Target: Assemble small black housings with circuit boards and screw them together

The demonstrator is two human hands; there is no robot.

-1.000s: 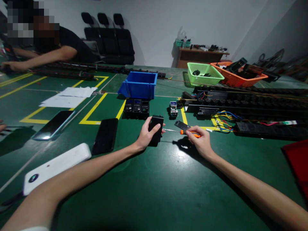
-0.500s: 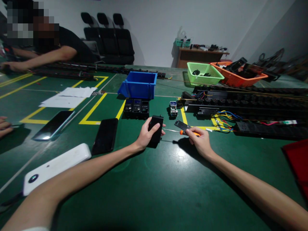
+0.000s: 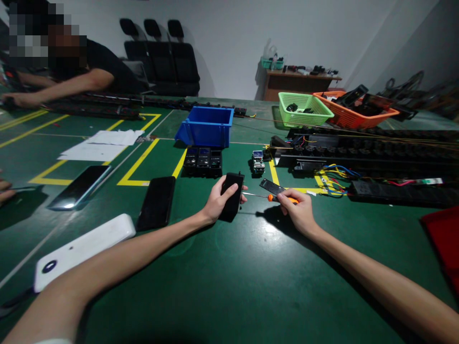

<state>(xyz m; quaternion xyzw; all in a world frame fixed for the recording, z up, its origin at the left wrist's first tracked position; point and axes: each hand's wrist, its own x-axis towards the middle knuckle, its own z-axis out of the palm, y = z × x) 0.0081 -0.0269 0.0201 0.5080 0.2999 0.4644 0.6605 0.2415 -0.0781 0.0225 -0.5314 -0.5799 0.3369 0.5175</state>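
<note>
My left hand (image 3: 217, 198) is wrapped round a black box-like device (image 3: 232, 195), thumb across its face. From the right, my right hand (image 3: 297, 206) grips a screwdriver (image 3: 283, 198) with an orange and black handle. Its thin shaft points left, with the tip at the device's right side; whether it touches cannot be made out. A flat black piece (image 3: 271, 185) lies just beyond my right fingers. Behind the device are a black three-part module (image 3: 203, 161) and a small part (image 3: 257, 162) with a blue top.
Phones (image 3: 157, 203) (image 3: 81, 187) and a white device (image 3: 86, 248) lie left. Behind are a blue bin (image 3: 206, 128), papers (image 3: 100, 145), green (image 3: 304, 117) and orange baskets (image 3: 358, 117). Black rails with wires (image 3: 358, 153) stretch right. Another person's arm (image 3: 75, 87) reaches in at the back left.
The device in my left hand has tilted slightly, its top leaning a little to the right. My right hand and the screwdriver are nearly still.
</note>
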